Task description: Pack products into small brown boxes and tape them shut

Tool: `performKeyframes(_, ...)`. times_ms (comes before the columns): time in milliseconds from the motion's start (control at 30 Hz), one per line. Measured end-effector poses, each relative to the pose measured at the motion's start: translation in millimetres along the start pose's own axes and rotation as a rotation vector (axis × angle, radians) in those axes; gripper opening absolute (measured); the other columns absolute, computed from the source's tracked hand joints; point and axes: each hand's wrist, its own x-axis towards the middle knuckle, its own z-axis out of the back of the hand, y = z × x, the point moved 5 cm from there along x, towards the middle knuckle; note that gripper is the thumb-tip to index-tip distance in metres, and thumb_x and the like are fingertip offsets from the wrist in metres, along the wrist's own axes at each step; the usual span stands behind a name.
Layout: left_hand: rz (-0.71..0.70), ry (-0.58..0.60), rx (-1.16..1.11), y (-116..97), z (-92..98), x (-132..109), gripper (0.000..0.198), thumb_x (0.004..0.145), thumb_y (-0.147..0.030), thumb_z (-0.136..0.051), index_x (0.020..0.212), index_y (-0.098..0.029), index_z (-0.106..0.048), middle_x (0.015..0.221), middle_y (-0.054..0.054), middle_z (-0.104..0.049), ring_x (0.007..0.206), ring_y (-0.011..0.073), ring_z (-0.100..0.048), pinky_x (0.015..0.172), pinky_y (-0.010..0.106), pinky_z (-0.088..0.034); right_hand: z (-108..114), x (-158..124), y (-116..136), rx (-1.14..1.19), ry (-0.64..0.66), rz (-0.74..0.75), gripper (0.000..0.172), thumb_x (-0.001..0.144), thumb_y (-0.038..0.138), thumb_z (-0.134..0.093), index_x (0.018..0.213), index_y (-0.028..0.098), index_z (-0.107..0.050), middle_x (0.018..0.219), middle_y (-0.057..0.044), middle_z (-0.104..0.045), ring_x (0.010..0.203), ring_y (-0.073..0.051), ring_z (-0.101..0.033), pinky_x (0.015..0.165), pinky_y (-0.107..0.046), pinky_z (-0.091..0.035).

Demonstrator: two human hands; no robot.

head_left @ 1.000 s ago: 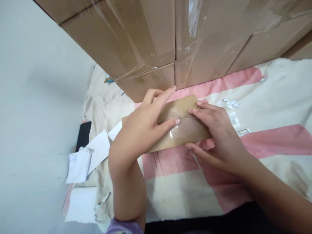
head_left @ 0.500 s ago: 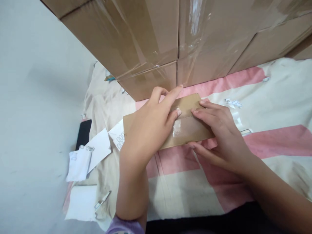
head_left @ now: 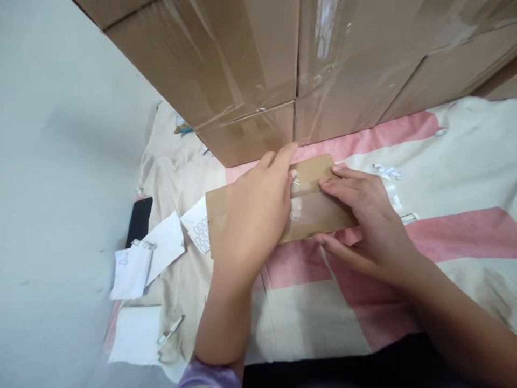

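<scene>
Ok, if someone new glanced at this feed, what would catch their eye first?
Probably the two hands at centre: the left hand lies flat over a small brown cardboard packet with clear tape on it, while the right hand grips its right end. Behind them looms a wall of big taped cardboard boxes, all above a pink-and-cream striped cloth.
</scene>
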Motion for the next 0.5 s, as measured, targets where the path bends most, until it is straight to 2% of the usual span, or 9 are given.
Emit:
performKeyframes(233, 0.026, 0.002, -0.119, 7.8, 2.2, 3.1, 0.040, 0.101, -0.022, -0.042, 0.137, -0.036, -0.052, 0.117, 0.002, -0.071, 0.107, 0.0267, -0.066, 0.091, 0.041, -0.051, 0.5, -0.1, 0.3, -0.008, -0.016, 0.017, 0.066, 0.086, 0.048, -0.070, 0.142, 0.023, -0.045, 0.131, -0.015, -0.062, 0.134, -0.044, -0.050, 0.105, -0.069, -0.046)
performKeyframes(500, -0.065, -0.028, -0.132, 2.4, 5.1, 7.4, 0.041, 0.097, -0.014, -0.046, 0.132, -0.034, -0.055, 0.122, 0.001, -0.067, 0.103, 0.0223, -0.065, 0.091, 0.039, -0.052, 0.7, 0.1, 1.4, -0.018, -0.020, 0.008, 0.065, 0.086, 0.048, -0.070, 0.141, 0.022, -0.045, 0.131, -0.015, -0.062, 0.134, -0.043, -0.050, 0.106, -0.069, -0.046)
